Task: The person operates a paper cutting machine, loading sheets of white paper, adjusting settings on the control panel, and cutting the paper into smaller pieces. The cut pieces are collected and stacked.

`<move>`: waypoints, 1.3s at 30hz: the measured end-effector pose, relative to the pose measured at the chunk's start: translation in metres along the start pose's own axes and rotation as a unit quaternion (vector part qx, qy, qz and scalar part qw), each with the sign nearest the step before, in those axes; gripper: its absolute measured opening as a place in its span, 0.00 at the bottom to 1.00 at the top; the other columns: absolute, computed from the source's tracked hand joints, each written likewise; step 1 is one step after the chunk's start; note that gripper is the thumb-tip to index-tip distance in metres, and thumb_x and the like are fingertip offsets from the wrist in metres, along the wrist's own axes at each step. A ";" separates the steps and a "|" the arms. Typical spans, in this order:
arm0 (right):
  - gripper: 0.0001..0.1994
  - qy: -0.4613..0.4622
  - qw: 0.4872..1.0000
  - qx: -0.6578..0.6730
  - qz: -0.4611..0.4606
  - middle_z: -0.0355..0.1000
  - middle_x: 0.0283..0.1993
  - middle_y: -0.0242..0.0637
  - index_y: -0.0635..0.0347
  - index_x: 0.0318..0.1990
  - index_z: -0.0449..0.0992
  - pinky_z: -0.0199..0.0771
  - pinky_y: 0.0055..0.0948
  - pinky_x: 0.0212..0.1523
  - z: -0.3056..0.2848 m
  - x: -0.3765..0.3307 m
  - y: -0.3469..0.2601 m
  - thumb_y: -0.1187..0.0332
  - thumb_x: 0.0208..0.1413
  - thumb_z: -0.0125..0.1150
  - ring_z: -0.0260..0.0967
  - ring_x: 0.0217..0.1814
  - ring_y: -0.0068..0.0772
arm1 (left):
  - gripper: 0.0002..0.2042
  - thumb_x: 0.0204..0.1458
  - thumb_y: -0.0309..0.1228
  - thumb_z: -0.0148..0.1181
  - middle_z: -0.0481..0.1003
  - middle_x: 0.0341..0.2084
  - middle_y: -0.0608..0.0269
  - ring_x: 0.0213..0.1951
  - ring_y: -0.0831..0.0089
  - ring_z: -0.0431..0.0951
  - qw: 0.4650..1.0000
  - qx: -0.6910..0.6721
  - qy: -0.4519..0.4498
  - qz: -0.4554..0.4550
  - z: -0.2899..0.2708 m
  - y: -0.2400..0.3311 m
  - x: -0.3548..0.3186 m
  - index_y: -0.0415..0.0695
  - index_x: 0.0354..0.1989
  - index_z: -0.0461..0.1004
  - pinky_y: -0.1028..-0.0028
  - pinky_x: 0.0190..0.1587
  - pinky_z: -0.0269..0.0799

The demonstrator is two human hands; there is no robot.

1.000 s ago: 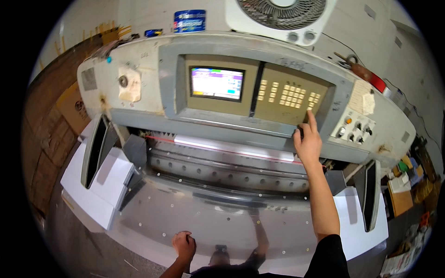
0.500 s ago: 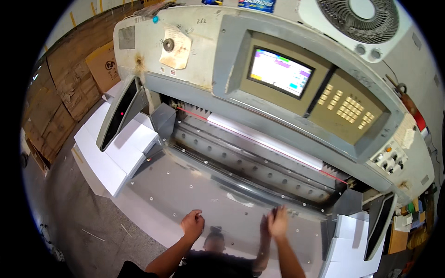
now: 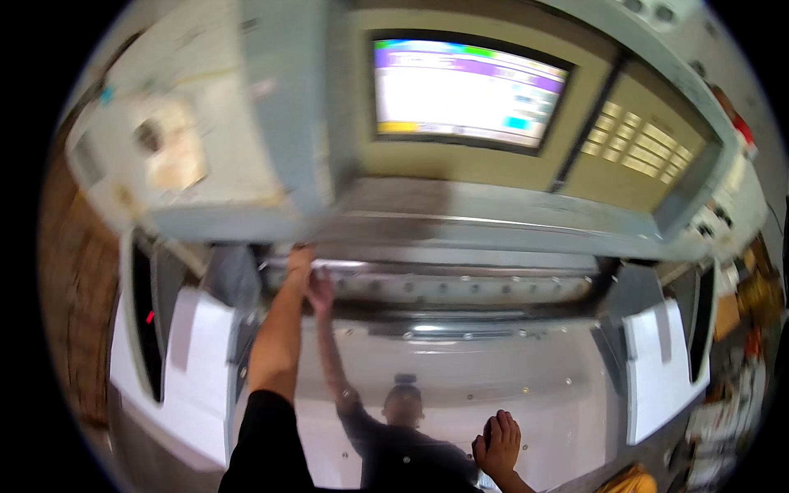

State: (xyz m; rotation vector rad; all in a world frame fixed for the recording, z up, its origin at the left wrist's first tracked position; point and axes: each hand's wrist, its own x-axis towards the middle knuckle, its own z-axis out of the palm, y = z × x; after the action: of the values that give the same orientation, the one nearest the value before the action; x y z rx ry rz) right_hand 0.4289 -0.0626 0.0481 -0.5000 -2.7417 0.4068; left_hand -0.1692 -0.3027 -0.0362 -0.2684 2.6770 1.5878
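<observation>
My left hand (image 3: 301,261) reaches far forward to the left end of the slot (image 3: 444,283) in a large paper cutting machine. Its fingers are blurred and partly hidden at the lower edge of the machine's front, so what they touch cannot be made out. My right hand (image 3: 500,444) is low over the shiny metal table (image 3: 427,361), near its front, with fingers loosely bent, slightly apart and nothing in them. The polished surface mirrors my arms and upper body.
White paper stacks lie on the left side table (image 3: 201,345) and right side table (image 3: 655,357). Dark upright panels (image 3: 146,316) flank the machine. Above the slot are a lit screen (image 3: 468,94) and a keypad (image 3: 637,140). Cardboard (image 3: 82,320) stands at far left.
My left hand has gone from above the table forward to the slot. My right hand has drawn back toward me. The view has turned and come closer; the white stack in the slot no longer shows.
</observation>
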 end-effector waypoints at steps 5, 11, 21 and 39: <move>0.10 0.116 0.985 0.026 0.126 0.67 0.36 0.38 0.56 0.31 0.68 0.59 0.41 0.42 0.023 0.028 0.018 0.72 0.38 0.59 0.63 0.42 0.44 | 0.18 0.47 0.41 0.54 0.74 0.38 0.49 0.40 0.57 0.74 0.998 0.037 0.030 0.036 0.028 0.006 0.047 0.44 0.44 0.73 0.63 0.44 0.68; 0.07 0.170 0.970 0.046 0.167 0.65 0.29 0.40 0.58 0.26 0.67 0.64 0.39 0.33 0.045 0.076 0.033 0.73 0.38 0.59 0.64 0.31 0.45 | 0.18 0.47 0.41 0.54 0.74 0.38 0.49 0.40 0.57 0.74 0.995 0.075 0.044 0.054 0.045 0.005 0.071 0.43 0.43 0.73 0.63 0.44 0.68; 0.16 0.148 0.924 0.193 0.295 0.71 0.41 0.49 0.64 0.45 0.70 0.70 0.34 0.43 0.035 0.239 0.230 0.64 0.50 0.56 0.71 0.41 0.44 | 0.18 0.48 0.40 0.54 0.74 0.37 0.47 0.39 0.56 0.74 0.988 0.104 0.068 0.088 0.050 0.003 0.071 0.41 0.43 0.72 0.62 0.43 0.68; 0.18 0.112 0.910 0.164 0.365 0.70 0.43 0.52 0.64 0.44 0.73 0.65 0.40 0.50 0.063 0.413 0.348 0.64 0.46 0.55 0.68 0.46 0.50 | 0.18 0.49 0.39 0.54 0.74 0.37 0.45 0.39 0.55 0.74 0.958 0.188 0.103 0.189 0.035 -0.038 0.025 0.37 0.42 0.72 0.61 0.42 0.68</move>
State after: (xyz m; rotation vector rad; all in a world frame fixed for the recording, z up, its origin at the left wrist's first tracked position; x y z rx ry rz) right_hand 0.1411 0.3941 -0.0165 -1.3720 -2.1133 0.8974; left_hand -0.1903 -0.2936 -0.0882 0.1006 3.2754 1.1164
